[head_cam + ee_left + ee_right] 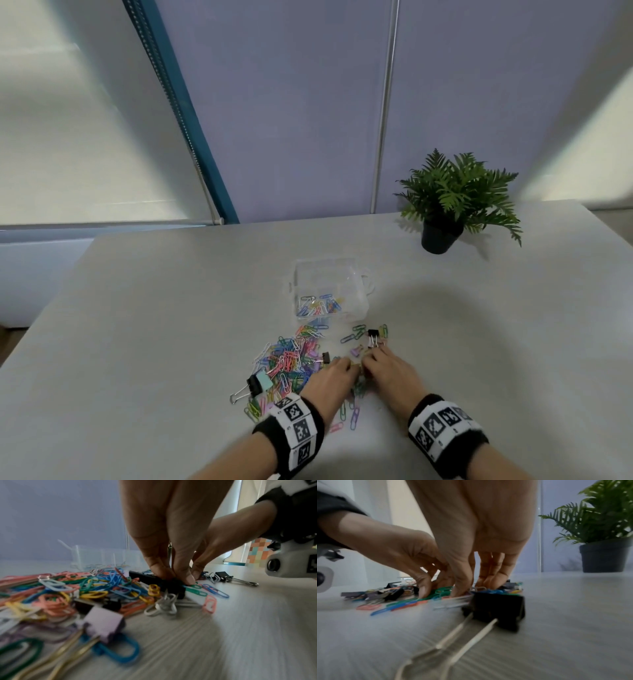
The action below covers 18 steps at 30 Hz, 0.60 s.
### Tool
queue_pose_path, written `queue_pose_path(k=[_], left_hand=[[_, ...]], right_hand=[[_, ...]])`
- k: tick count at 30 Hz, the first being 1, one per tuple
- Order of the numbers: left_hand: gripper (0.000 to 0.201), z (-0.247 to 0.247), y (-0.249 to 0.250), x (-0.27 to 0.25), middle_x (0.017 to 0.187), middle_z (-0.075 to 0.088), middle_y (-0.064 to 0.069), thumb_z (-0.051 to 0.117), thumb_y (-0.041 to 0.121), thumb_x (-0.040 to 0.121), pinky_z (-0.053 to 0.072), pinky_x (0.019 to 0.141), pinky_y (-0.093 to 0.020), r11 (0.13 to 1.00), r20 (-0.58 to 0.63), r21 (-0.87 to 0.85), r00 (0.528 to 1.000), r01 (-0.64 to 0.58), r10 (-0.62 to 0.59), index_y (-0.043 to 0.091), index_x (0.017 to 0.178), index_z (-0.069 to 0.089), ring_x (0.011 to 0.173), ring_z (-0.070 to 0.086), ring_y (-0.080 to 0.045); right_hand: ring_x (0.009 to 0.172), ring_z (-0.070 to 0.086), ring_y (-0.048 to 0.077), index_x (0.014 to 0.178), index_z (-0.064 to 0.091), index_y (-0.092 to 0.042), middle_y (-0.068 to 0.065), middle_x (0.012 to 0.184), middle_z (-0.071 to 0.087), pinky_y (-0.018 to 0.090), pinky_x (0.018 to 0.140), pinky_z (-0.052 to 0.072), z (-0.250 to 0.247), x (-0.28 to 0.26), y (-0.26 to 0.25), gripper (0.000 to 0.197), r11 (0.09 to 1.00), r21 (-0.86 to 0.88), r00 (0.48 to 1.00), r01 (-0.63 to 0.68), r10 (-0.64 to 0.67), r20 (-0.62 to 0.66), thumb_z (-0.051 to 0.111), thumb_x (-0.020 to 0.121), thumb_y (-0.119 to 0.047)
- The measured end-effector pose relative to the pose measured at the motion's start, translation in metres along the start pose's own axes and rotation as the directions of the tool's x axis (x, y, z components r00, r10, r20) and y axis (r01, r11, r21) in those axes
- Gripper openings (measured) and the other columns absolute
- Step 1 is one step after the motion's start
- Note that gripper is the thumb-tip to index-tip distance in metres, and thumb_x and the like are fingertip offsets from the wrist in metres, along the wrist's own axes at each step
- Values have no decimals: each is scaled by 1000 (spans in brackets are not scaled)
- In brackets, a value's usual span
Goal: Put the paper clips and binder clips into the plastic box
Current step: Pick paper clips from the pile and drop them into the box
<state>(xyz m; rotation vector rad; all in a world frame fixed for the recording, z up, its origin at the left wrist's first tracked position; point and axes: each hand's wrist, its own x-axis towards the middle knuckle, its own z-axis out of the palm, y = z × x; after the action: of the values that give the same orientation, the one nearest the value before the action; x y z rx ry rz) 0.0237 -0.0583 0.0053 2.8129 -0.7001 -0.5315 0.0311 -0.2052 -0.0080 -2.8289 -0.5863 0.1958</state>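
A clear plastic box stands open mid-table with a few paper clips in its near-left corner. In front of it lies a heap of coloured paper clips mixed with binder clips: a black one, a teal-and-black one and a lilac one. Both hands are down at the heap's right edge, fingertips almost meeting. My left hand pinches clips on the table, its fingertips bunched over green paper clips. My right hand pinches green and blue paper clips, just behind a black binder clip.
A potted fern stands at the table's back right. The grey table ends at a purple partition behind and a window blind to the left. Stray paper clips lie between my wrists.
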Motion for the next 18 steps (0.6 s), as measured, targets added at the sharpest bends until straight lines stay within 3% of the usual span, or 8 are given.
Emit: queue_pose_path(k=[1,3,6,10,12,15,17,18], left_hand=[[33,0,-1,3,122,51,-15,53,6,88,45,94,-41,1000,15,2,1000,7,-7,3,120,47,116,47,-29],[28,1,-5,8,118,53,-15,52,9,89,46,94,-42,1000,25,4,1000,7,-8,4,116,50,113,49,-30],[23,-2,-10,10,113,54,-15,51,12,89,47,90,-40,1000,16,-8,1000,3,-3,4,111,55,107,51,-29],[19,-12,-20,10,107,61,-10,58,19,86,46,87,-33,976,-13,-213,999,37,-40,10,102,61,98,56,-23],[14,-18,-28,9,95,67,-7,64,19,83,46,81,-26,901,-5,-426,996,81,-92,11,94,66,83,58,-15],[6,-30,-38,7,71,62,0,67,10,80,50,68,-21,686,29,-713,983,146,-179,14,84,66,58,58,-5],[10,-35,-42,6,67,59,0,64,-1,81,48,56,-9,582,66,-796,979,167,-191,9,84,62,49,58,4],[11,-36,-45,5,69,59,-2,62,-5,82,50,55,-8,541,92,-821,978,181,-188,6,84,60,50,60,3]], right_hand=[[95,59,18,85,60,-13,4,96,62,25,72,49,-2,3,3,13,1000,19,999,-17,17,31,68,76,-17],[113,47,21,100,56,-9,9,115,55,34,85,43,-4,7,7,15,1000,13,995,1,-3,100,48,89,-13],[112,49,24,101,56,-9,8,116,55,35,88,42,-7,10,9,17,995,82,992,-49,39,117,51,87,-17],[100,56,24,92,58,-10,6,107,59,33,83,43,-7,11,16,16,955,253,987,-155,137,86,62,80,-20],[91,59,21,86,62,-10,6,96,65,26,77,43,-8,12,22,15,894,409,983,-185,166,82,68,76,-19],[72,60,7,67,64,-19,-4,73,67,15,68,44,-13,14,23,12,729,645,971,-229,219,97,76,69,-14],[63,61,3,62,63,-20,-5,65,67,16,65,50,-16,14,21,20,594,764,957,-253,272,106,76,67,-6],[61,63,7,62,63,-16,-1,64,67,20,64,52,-17,14,20,20,506,819,945,-271,303,125,75,68,-1]])
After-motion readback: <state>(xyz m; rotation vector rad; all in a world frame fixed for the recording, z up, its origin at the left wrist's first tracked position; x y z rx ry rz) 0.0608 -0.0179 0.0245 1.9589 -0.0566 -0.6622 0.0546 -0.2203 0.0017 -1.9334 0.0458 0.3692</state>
